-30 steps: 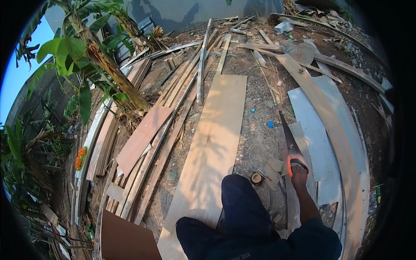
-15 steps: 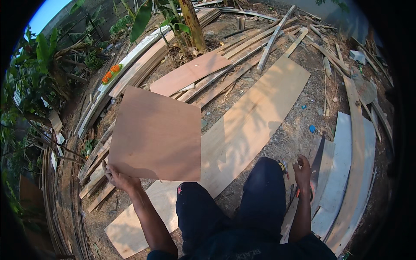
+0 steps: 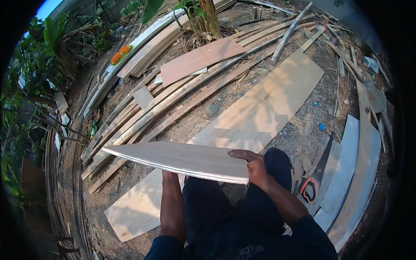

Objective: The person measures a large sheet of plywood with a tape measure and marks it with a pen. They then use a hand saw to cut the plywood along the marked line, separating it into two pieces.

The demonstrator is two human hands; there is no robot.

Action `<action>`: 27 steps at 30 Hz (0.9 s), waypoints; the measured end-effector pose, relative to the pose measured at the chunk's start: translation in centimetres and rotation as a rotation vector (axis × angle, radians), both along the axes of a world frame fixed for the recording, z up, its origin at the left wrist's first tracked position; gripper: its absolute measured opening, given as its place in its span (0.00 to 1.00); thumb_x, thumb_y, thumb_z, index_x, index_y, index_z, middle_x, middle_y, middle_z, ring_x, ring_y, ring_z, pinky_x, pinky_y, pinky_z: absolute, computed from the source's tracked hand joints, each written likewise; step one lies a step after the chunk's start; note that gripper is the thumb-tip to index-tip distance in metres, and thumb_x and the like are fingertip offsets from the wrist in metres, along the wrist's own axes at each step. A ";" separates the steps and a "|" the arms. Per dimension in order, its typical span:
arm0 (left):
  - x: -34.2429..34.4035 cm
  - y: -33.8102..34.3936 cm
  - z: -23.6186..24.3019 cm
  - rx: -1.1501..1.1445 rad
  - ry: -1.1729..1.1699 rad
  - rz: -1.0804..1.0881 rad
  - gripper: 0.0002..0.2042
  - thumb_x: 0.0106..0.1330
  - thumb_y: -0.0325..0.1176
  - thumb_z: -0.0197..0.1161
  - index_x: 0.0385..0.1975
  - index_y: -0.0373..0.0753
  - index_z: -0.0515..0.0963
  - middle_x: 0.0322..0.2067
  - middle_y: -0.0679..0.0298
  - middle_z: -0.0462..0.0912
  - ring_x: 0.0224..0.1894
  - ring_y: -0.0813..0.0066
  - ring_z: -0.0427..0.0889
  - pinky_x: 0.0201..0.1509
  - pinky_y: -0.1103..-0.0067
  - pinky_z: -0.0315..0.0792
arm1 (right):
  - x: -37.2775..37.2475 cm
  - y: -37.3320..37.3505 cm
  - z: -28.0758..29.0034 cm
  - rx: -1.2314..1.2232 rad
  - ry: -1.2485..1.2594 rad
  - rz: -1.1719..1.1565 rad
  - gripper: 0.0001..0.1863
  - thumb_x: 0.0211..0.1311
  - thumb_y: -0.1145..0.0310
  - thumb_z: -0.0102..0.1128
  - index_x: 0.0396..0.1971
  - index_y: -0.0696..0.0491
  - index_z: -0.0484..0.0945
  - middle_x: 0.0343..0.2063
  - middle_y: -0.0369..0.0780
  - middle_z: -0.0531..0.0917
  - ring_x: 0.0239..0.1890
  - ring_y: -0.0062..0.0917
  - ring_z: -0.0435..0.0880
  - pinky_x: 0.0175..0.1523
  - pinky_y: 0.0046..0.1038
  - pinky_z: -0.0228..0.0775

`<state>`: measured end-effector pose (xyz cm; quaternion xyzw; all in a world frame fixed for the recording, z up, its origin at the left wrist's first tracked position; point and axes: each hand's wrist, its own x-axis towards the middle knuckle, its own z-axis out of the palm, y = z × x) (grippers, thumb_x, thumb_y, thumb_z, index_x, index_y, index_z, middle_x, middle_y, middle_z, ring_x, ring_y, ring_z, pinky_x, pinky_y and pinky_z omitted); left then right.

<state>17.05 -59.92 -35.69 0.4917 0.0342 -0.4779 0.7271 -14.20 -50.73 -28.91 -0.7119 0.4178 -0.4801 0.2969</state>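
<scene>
A squarish piece of plywood (image 3: 182, 158) is held tilted above my knees, its pale layered edge facing me. My right hand (image 3: 252, 166) grips its right corner, thumb on the upper face and fingers underneath. Under the near edge, my left hand (image 3: 169, 175) supports the board; its fingers are hidden behind it. Below lies a long plywood strip (image 3: 264, 104) on the ground, running from lower left to upper right. To the right of my knees, a handsaw (image 3: 318, 173) with an orange and black handle rests on boards.
Long timber planks (image 3: 173, 102) lie on the left and far side, with a pinkish plywood sheet (image 3: 199, 60) on them. White boards (image 3: 342, 169) are stacked at the right. Orange objects (image 3: 121, 55) sit on a far-left plank. A plant trunk (image 3: 210, 19) stands behind.
The plywood piece has come down and tilted from face-on to edge-on. My right hand has moved left from near the saw and taken its right corner. My left hand has shifted under it.
</scene>
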 end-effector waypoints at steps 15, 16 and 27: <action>1.3 6.1 0.4 -0.282 -0.833 -0.449 0.35 0.68 0.54 0.58 0.68 0.38 0.59 0.69 0.58 0.61 0.69 0.59 0.62 0.74 0.60 0.52 | -3.0 0.5 -0.4 -0.444 0.438 -0.051 0.11 0.52 0.71 0.67 0.37 0.45 0.85 0.44 0.32 0.85 0.52 0.27 0.82 0.63 0.41 0.71; 2.1 6.1 0.3 -0.286 -0.878 -0.468 0.36 0.68 0.54 0.58 0.68 0.37 0.59 0.69 0.58 0.61 0.69 0.59 0.62 0.74 0.60 0.52 | -3.5 -0.1 0.0 -0.410 0.434 -0.049 0.13 0.50 0.74 0.67 0.37 0.46 0.85 0.44 0.32 0.85 0.53 0.27 0.81 0.65 0.41 0.69; 8.3 0.6 2.2 -0.279 -1.098 -0.523 0.22 0.68 0.47 0.63 0.50 0.35 0.73 0.44 0.61 0.77 0.47 0.71 0.74 0.54 0.73 0.67 | -13.5 -5.9 -4.0 0.131 0.103 -0.352 0.27 0.61 0.65 0.64 0.60 0.53 0.69 0.43 0.46 0.83 0.47 0.38 0.83 0.53 0.36 0.74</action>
